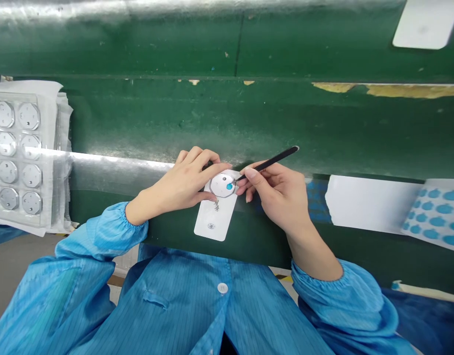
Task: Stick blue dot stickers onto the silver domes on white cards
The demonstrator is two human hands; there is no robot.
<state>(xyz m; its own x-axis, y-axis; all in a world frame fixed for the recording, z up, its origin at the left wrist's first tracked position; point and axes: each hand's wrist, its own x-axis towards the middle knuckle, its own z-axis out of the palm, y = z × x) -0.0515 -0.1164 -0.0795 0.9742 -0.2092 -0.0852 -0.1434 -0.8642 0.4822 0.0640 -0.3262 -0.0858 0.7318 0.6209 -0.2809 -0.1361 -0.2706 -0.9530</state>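
Note:
A white disc-like part [217, 187] with a dark rim lies on a white card [205, 222] in front of me. My left hand [188, 180] grips the part by its edge, the thumb at the near side and the fingers at the far side. Black tweezers [276, 159] are pinched in my right hand [276, 192], handle end pointing up and right. Their tips meet a small blue round sticker [229, 186] on the part's right side. Whether the tips still grip the sticker is too small to tell. A small dark hole or dot shows above it.
At the left, a clear plastic tray [17, 162] of similar parts sits on stacked white sheets. Sheets of blue stickers [430, 209] and white backing paper [363, 202] lie right. Another white card [424, 24] is at the far right. The green bench's ledge [339, 88] has chipped edges.

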